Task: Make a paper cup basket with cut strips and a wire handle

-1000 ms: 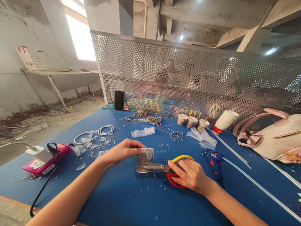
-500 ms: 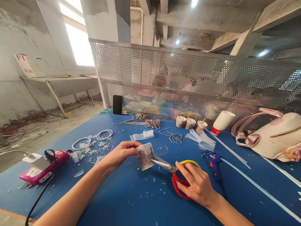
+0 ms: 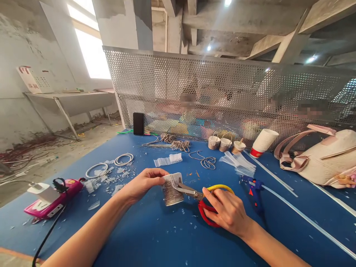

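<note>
A small paper cup wrapped in brown-grey cord (image 3: 172, 193) hangs above the blue table, its white rim pinched between the thumb and fingers of my left hand (image 3: 151, 181). In my right hand (image 3: 226, 209) is a pair of scissors (image 3: 190, 191) with one yellow and one red handle loop. The blades lie partly apart against the right side of the cup, near its upper part. Whether they bite into the cord or the paper I cannot tell. Right of my right hand lies a blue glue gun (image 3: 253, 189).
Behind are cord bundles (image 3: 178, 144), several wrapped cups (image 3: 214, 142), stacked paper cups (image 3: 264, 142) and white strips (image 3: 238, 163). At left are a pink power strip (image 3: 52, 205), white rings (image 3: 124, 159) and scraps. A phone (image 3: 138, 123) leans on the perforated screen (image 3: 167, 81); a bag (image 3: 328, 159) lies right.
My right hand has brought the scissors left and slightly up, so the blades now overlap the cup's side. The cup has dropped a little and turned slightly in my left hand.
</note>
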{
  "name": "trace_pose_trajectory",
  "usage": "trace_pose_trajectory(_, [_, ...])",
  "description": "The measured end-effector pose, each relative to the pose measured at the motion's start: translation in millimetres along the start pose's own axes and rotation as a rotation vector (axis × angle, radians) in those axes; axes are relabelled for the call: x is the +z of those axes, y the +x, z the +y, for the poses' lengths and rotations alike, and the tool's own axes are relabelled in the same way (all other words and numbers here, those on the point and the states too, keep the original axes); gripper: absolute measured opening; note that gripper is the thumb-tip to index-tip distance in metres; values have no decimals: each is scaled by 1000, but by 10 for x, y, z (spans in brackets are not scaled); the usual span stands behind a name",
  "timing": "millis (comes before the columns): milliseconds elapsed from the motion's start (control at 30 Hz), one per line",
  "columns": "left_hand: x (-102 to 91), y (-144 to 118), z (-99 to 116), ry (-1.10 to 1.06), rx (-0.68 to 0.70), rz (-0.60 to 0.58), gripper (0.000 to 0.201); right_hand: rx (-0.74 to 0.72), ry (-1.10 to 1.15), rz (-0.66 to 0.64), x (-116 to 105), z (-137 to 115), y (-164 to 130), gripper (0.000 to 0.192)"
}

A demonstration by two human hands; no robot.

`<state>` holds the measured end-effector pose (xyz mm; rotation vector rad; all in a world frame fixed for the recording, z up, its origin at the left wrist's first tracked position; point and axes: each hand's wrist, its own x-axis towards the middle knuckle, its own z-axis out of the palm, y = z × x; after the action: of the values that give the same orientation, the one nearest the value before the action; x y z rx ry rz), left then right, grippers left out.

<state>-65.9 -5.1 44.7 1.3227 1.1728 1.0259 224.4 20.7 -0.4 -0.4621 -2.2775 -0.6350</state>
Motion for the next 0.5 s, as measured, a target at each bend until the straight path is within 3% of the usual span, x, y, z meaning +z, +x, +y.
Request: trace_pose_trajectory(500, [-8,12,-8,33,10,22,16,-63,-78,9,22,-11,76,31])
